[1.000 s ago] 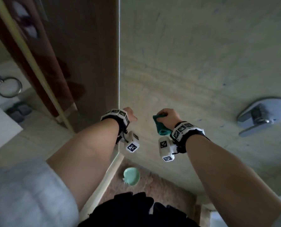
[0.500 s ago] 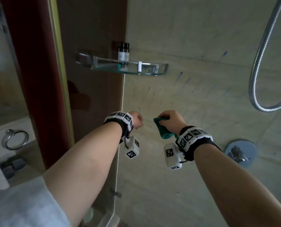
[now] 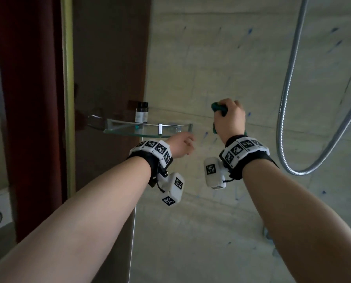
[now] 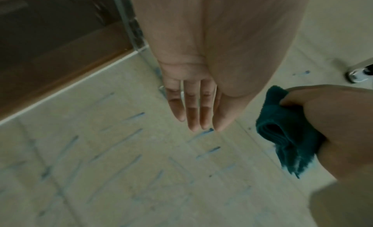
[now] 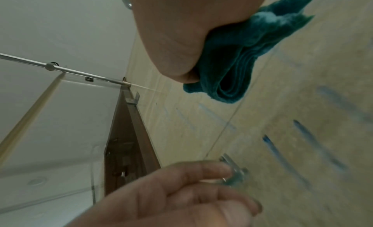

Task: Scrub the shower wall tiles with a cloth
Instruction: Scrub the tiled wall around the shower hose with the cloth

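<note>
The teal cloth (image 3: 218, 108) is bunched in my right hand (image 3: 229, 119), which grips it against the beige wall tiles (image 3: 231, 58). Blue streaks mark the tiles around it. In the right wrist view the folded cloth (image 5: 242, 54) pokes out below the right hand (image 5: 177, 39), close to the wall. My left hand (image 3: 179, 146) is lower and to the left, by the end of the glass shelf. In the left wrist view its fingers (image 4: 193, 102) are straight and point at the streaked tile (image 4: 121, 150), holding nothing, with the cloth (image 4: 282, 138) to their right.
A glass corner shelf (image 3: 141, 129) with small dark bottles (image 3: 141, 112) juts out just left of my left hand. A metal shower hose (image 3: 289, 99) loops down on the right. A brown wall panel and a glass door edge (image 3: 68, 99) stand left.
The view has tilted upward. My right hand has carried the cloth up the wall and is now above the left. The left hand has risen to the shelf's end.
</note>
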